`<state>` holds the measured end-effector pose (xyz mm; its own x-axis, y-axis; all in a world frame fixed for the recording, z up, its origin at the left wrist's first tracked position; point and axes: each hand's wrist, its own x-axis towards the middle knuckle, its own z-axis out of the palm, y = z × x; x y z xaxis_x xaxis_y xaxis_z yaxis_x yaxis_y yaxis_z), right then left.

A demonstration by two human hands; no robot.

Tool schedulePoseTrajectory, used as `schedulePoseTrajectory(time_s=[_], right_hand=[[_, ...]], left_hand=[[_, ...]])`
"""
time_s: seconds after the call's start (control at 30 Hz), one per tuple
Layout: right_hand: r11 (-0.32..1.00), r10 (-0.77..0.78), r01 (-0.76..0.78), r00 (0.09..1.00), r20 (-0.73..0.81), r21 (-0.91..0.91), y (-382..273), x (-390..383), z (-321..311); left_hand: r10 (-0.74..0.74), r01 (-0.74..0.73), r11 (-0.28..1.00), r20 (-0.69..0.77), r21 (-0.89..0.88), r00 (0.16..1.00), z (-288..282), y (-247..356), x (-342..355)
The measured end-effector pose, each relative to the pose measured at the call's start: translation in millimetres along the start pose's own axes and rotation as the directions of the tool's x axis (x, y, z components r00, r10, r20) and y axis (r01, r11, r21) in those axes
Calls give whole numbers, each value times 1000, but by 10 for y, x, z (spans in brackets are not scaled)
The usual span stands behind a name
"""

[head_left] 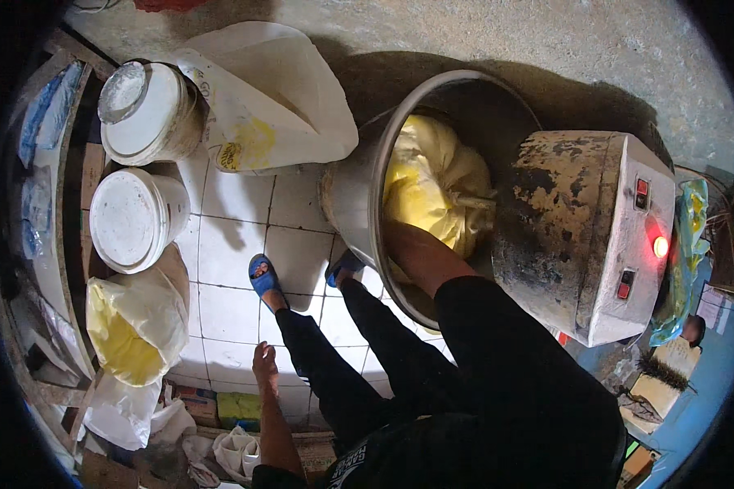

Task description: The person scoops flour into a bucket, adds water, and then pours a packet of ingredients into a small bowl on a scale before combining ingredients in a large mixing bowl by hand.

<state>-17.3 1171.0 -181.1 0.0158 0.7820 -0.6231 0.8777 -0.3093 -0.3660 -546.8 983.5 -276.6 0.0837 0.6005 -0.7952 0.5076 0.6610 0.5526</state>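
My right arm reaches over the rim of a large metal mixer bowl (382,163), with my right hand (408,244) down inside it. Its fingers are hidden, so I cannot see whether they grip anything. Against that hand bulges a wrinkled yellow and cream mass (436,183); whether it is dough or a filled bag is unclear. My left hand (265,364) hangs beside my leg over the tiled floor, loosely open and holding nothing. Right of the bowl stands the mixer's worn housing (546,236), with red switches and a glowing red light on its white panel (628,253).
Left of me stand two white lidded buckets (126,218) (159,110) and an open sack (139,326) with yellow inside. A large white sack (277,106) leans against the wall beside the bowl. A brush (665,373) lies at the right near a plastic bag (683,261).
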Motion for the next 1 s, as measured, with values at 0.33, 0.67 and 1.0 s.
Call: schedulePoseTrajectory(time_s=[0.33,0.67,1.0], right_hand=[[999,33,-33,999,-19,-15,100,-102,38],[999,32,-32,999,-14,-22,88,-105,79],[999,25,-26,1000,-7,-37,59,-82,134]], left_hand=[[15,-17,993,17,119,1000,116,421,-101],[-14,10,992,33,127,999,101,439,-106],[-10,9,991,2,132,1000,107,203,-90]])
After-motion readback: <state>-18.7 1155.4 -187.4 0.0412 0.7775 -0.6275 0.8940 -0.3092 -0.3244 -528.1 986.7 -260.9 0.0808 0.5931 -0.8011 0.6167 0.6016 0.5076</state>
